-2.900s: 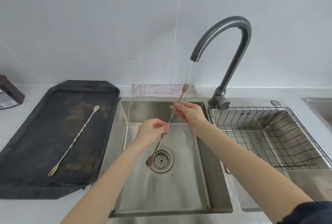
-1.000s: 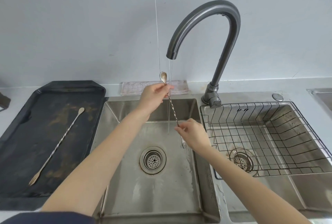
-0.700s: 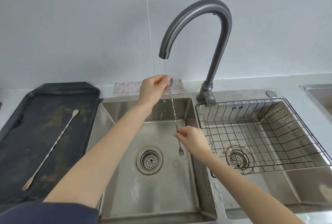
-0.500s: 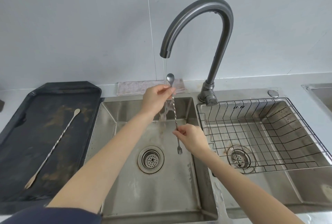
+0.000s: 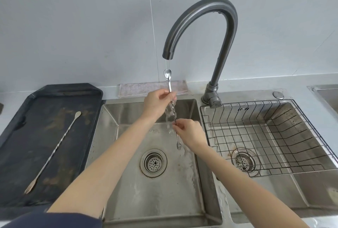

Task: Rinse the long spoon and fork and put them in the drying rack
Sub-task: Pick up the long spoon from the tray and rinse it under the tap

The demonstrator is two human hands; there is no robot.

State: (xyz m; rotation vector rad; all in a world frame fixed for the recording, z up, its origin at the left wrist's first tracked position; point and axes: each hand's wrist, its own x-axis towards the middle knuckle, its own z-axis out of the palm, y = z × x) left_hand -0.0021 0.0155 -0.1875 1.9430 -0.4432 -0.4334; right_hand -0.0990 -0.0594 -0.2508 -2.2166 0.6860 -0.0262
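tray [image 5: 22, 136] left of sink [image 5: 128, 182] | rack [image 5: 311, 136] right | second utensil [image 5: 54, 151] on tray | cloth [image 5: 142, 88] apparently behind sink

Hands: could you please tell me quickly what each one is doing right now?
Left hand: closed on the long utensil near its spoon end.
Right hand: closed on it near the fork end.

**Around the sink**

A dark curved tap [image 5: 217, 19] rises behind a steel sink [image 5: 128, 136] and runs a thin stream of water [image 5: 167, 64]. A round drain [image 5: 153, 163] sits in the basin floor. On the pale bench [image 5: 256, 84], a worn black tray [image 5: 33, 136] lies left of the sink, and a folded grey cloth [image 5: 144, 88] rests against the tiled wall [image 5: 82, 26].
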